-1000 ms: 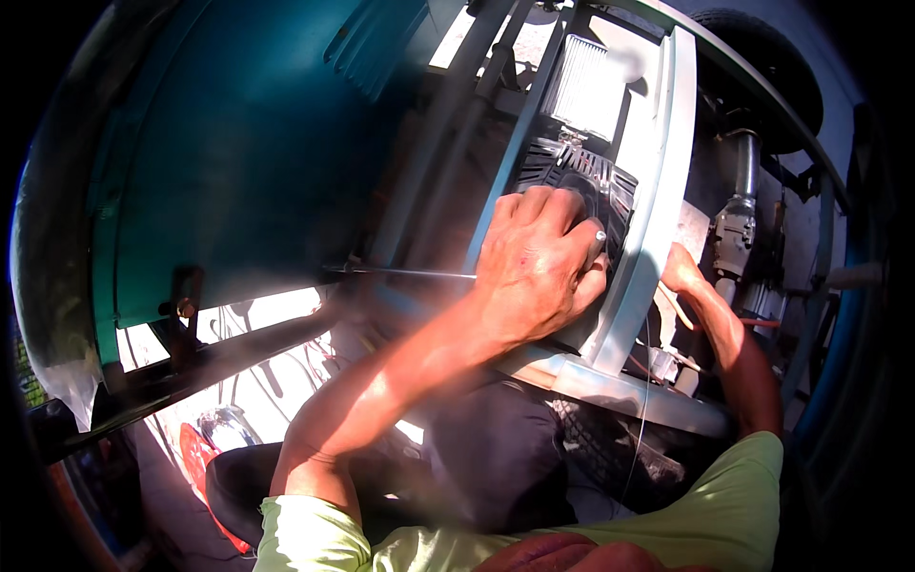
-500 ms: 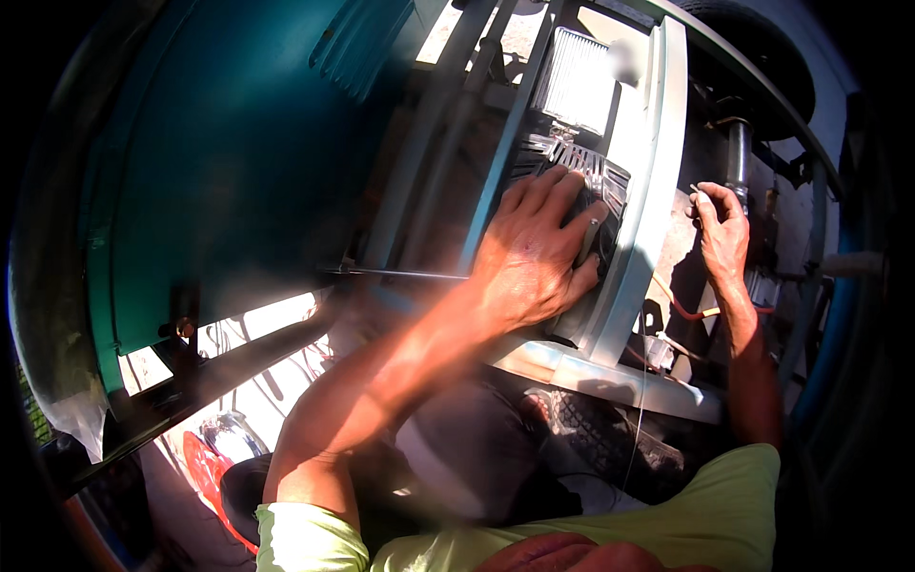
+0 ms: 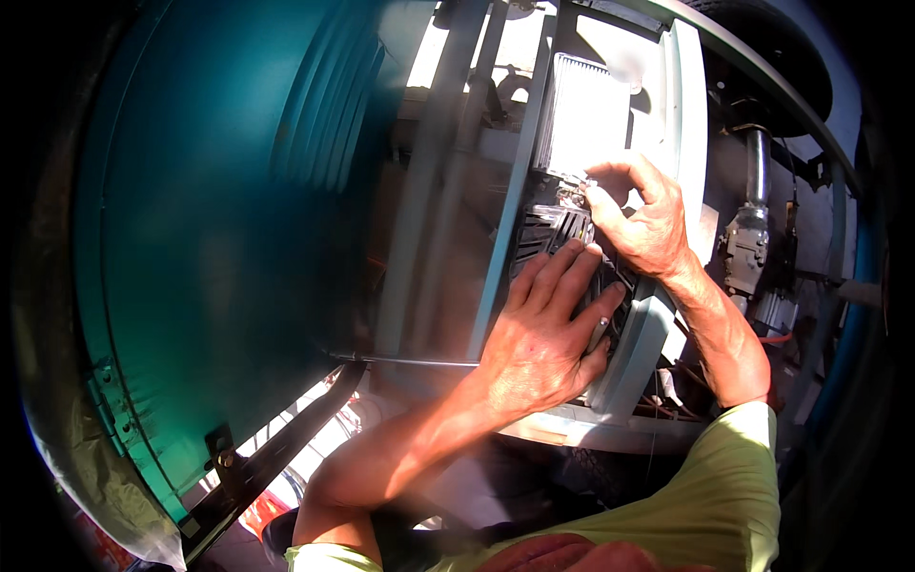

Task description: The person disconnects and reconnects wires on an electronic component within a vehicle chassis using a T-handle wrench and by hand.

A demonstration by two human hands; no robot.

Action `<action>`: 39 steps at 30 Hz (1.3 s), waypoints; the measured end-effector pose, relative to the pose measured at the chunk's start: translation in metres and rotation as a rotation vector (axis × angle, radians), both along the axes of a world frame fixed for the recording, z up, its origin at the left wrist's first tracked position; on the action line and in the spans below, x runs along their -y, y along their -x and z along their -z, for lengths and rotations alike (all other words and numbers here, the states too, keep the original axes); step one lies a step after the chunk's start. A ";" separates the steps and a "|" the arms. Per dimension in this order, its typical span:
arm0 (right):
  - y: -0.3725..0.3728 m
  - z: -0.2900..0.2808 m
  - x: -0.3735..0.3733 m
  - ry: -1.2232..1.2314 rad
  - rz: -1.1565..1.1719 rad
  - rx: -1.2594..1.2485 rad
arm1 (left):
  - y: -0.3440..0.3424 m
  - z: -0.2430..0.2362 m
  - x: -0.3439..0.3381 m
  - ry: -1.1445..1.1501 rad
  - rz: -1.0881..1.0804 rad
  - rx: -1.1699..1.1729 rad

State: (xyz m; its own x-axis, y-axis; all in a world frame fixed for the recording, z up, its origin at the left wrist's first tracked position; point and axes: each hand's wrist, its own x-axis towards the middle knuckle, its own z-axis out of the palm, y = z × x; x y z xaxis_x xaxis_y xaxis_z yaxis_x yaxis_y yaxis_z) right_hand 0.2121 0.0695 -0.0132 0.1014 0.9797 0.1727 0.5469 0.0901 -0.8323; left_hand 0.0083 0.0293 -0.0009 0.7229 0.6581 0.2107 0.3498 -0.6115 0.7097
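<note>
My left hand point(image 3: 543, 343) lies over the black slotted housing point(image 3: 555, 226), fingers on it, with a slim metal piece point(image 3: 600, 331) gripped between thumb and forefinger. Just above it, my right hand point(image 3: 640, 217) pinches at a small metal fitting point(image 3: 572, 194) between the housing and a silver finned block point(image 3: 583, 110); what its fingertips hold is too small to make out. Both sit within a pale grey-blue metal frame point(image 3: 684, 105).
A large teal panel point(image 3: 210, 238) with louvres fills the left side. A thin horizontal rod point(image 3: 419, 362) crosses below the rails. Right of the frame are a metal cylinder mechanism point(image 3: 746, 243) and a tyre point(image 3: 772, 38) at the top.
My right hand has come up from beyond the right rail and across to the small fitting. My left hand stays on the housing. The view has shifted, showing the scene lower.
</note>
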 end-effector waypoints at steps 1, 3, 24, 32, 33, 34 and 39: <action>0.001 0.001 -0.002 -0.052 0.000 -0.003 | 0.001 -0.001 -0.001 0.007 0.005 -0.032; 0.001 0.007 -0.005 -0.143 -0.018 0.000 | 0.001 -0.004 -0.003 0.012 0.007 -0.056; -0.004 -0.003 -0.022 -0.313 -0.133 0.062 | 0.005 -0.012 -0.004 0.197 0.044 -0.215; -0.004 -0.003 -0.022 -0.299 -0.193 0.126 | 0.001 -0.017 -0.011 0.050 -0.046 -0.213; -0.004 -0.004 -0.023 -0.288 -0.206 0.126 | 0.001 -0.017 -0.010 0.035 -0.052 -0.213; -0.003 -0.003 -0.024 -0.294 -0.204 0.123 | 0.002 -0.016 -0.010 0.020 -0.058 -0.213; 0.002 -0.004 -0.022 -0.194 -0.183 0.054 | 0.003 -0.011 -0.007 0.027 -0.067 -0.179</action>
